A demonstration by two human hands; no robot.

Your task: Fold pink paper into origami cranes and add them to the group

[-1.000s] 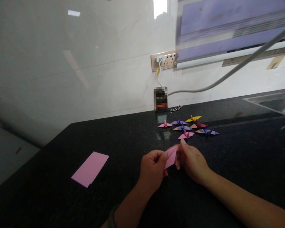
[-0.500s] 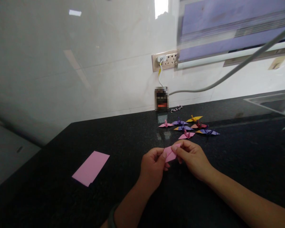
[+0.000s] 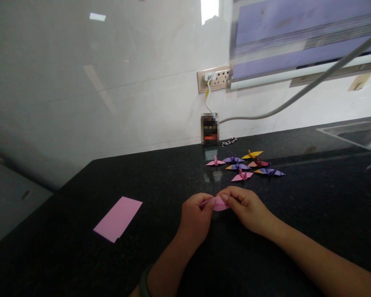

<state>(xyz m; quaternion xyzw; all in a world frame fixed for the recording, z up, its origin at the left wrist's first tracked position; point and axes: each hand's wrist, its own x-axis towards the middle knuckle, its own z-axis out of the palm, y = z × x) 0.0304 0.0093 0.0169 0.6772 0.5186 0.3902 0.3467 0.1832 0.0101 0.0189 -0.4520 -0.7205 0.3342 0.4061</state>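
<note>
A small folded piece of pink origami paper (image 3: 220, 204) is held between both hands, just above the black countertop. My left hand (image 3: 196, 216) is closed on its left side, thumb on top. From the right, my right hand (image 3: 249, 208) pinches the same paper between thumb and fingers. The hands cover much of the paper, so its full shape is hidden. Beyond the hands stand several folded paper cranes, among them a pink crane (image 3: 242, 175), a yellow crane (image 3: 252, 154) and a purple crane (image 3: 233, 159).
Flat pink paper (image 3: 119, 218) lies at the left on the black countertop (image 3: 64, 214). By the wall stands a blurred-out box (image 3: 210, 128), with a beaded strand (image 3: 229, 142) beside it. A grey cable (image 3: 284, 109) crosses the wall below the socket (image 3: 214, 79). A sink edge (image 3: 346, 138) shows at right.
The pink paper between my hands has turned and now shows a narrower, rounded face. My right hand has shifted slightly down and left, closer to my left hand. The cranes stay put.
</note>
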